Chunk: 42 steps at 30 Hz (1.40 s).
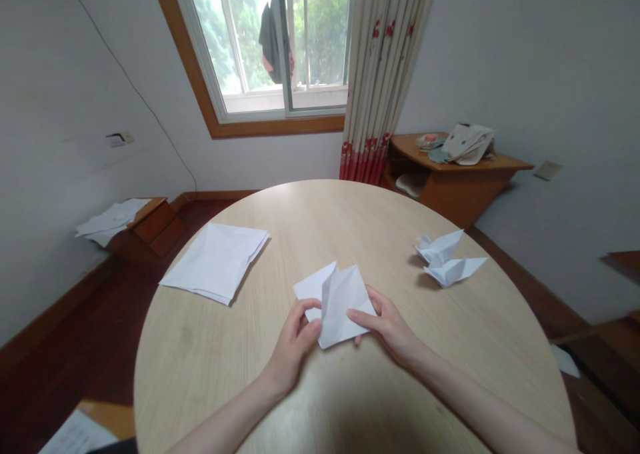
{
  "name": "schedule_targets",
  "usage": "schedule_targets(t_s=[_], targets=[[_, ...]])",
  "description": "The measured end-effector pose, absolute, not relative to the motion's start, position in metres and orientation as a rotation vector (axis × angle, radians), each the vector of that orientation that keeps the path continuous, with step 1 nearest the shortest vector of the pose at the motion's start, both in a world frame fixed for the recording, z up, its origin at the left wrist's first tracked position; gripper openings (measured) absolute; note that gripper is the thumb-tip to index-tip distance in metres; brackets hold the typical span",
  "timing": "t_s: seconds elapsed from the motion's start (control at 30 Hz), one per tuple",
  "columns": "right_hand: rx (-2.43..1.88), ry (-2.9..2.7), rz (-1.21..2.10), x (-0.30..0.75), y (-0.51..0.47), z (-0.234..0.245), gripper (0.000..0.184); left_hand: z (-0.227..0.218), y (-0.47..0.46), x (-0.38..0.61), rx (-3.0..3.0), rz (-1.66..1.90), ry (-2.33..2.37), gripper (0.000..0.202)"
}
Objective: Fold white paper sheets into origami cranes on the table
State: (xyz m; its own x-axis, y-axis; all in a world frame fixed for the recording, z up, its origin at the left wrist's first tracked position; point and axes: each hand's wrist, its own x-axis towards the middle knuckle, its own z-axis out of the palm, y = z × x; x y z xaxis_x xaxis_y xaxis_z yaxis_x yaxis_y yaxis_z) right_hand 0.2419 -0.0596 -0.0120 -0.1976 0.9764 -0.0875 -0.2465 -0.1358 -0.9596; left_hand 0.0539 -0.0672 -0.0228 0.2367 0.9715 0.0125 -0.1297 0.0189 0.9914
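A partly folded sheet of white paper [345,304] is held between my two hands, just above the near middle of the round table [345,221]. One flap stands up along a crease near its middle. My left hand [295,341] pinches the left part, thumb near the crease and fingers curled at the edge. On the right side, my right hand [387,324] grips the sheet with the thumb on top and fingers behind and below. Two folded paper birds [447,261] rest at the table's right. Flat at the left lies a stack of white paper sheets [215,261].
Behind the table are a window [280,101] and a patterned curtain [375,74]. A wooden corner desk [450,187] at the right back bears a cloth bag [469,144]. Papers [113,219] lie on a low wooden cabinet [155,227] at the left.
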Motion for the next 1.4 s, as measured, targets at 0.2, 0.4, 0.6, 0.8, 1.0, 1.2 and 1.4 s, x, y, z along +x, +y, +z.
schedule_targets(t_s=[0.2, 0.4, 0.6, 0.8, 1.0, 1.2, 1.4], targets=[[-1.022, -1.173, 1.472, 0.24, -0.062, -0.015, 0.041, -0.024, -0.072, 0.064, 1.089, 1.047, 0.822, 0.048], [-1.074, -1.279, 1.316, 0.242, -0.061, -0.016, 0.042, -0.023, -0.065, 0.062, 0.986, 1.191, 0.905, 0.078], [-1.221, -1.364, 1.104, 0.246, -0.061, -0.02, 0.042, -0.025, -0.059, 0.059, 1.0, 1.177, 0.929, 0.067], [-1.101, -1.247, 0.934, 0.249, -0.058, -0.019, 0.075, -0.021, -0.059, 0.059, 1.107, 1.112, 0.968, 0.045], [-1.077, -1.248, 1.113, 0.254, -0.056, -0.017, 0.085, -0.023, -0.06, 0.055, 1.199, 1.108, 1.015, 0.043], [-1.023, -1.244, 1.296, 0.255, -0.057, -0.011, 0.088, -0.023, -0.06, 0.054, 1.267, 1.146, 1.057, 0.043], [-1.017, -1.202, 1.415, 0.253, -0.061, -0.009, 0.074, -0.023, -0.06, 0.053, 1.3, 1.147, 1.085, 0.042]])
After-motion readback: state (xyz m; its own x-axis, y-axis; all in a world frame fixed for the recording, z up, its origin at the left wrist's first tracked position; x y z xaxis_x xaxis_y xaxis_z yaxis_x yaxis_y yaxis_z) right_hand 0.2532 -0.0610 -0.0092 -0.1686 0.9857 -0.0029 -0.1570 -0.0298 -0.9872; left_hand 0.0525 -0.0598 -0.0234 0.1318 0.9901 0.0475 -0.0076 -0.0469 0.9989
